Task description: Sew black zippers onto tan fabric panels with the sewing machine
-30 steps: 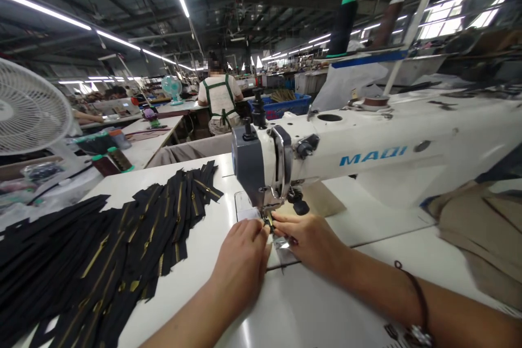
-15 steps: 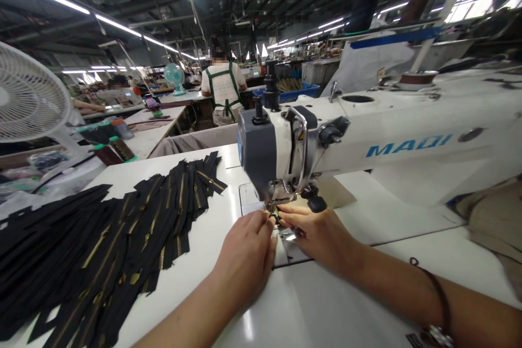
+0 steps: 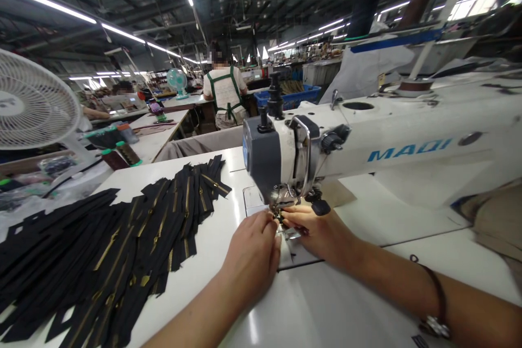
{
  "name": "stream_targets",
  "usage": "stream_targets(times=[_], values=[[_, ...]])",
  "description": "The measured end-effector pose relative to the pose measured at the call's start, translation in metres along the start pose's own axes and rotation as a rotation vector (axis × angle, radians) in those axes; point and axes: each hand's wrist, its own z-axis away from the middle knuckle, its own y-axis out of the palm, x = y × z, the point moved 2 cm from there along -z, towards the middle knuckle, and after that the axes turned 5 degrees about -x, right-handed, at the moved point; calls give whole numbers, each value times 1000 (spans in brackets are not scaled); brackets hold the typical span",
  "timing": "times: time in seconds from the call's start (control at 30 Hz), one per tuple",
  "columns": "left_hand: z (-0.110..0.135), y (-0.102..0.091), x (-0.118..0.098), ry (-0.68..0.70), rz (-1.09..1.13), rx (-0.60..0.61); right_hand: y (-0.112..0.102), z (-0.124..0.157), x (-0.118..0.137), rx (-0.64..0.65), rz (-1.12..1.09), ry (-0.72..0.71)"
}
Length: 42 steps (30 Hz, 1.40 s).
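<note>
A white sewing machine (image 3: 391,141) marked MAQI stands on the white table (image 3: 334,304). My left hand (image 3: 250,258) and my right hand (image 3: 320,231) meet under its grey head, right at the presser foot (image 3: 280,202). The fingertips of both hands are pinched together on a small dark piece (image 3: 280,216) under the needle; it is too small to name. To the left, a long heap of black zippers with gold teeth (image 3: 110,244) lies across the table.
A white fan (image 3: 35,100) stands at the far left beside thread cones (image 3: 122,155). Tan fabric (image 3: 497,217) lies at the right. Behind, a person in a green-strapped apron (image 3: 224,95) sits facing away at another table, near a blue crate (image 3: 291,99).
Both hands stay pinched at the presser foot with almost no movement. The view has swung and leaned in a little, so the machine head looks bigger and lies further right.
</note>
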Motion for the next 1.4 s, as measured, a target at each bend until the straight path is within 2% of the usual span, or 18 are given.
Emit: stream_targets(times=[0.27,0.63,1.0,1.27,1.4], values=[[0,2,3,27,-18,-27,0,-3,0,90,77,27],[-1,2,4,42,-21,-74,1,-2,-3,82,72,19],[-2,1,6,20,12,-62,-3,-4,2,65,52,-19],[-4,-1,7,59,-58,-90,-4,-9,3,146,106,55],[-3,-4,9,71,-87,-120,-18,-10,7,159,166,120]])
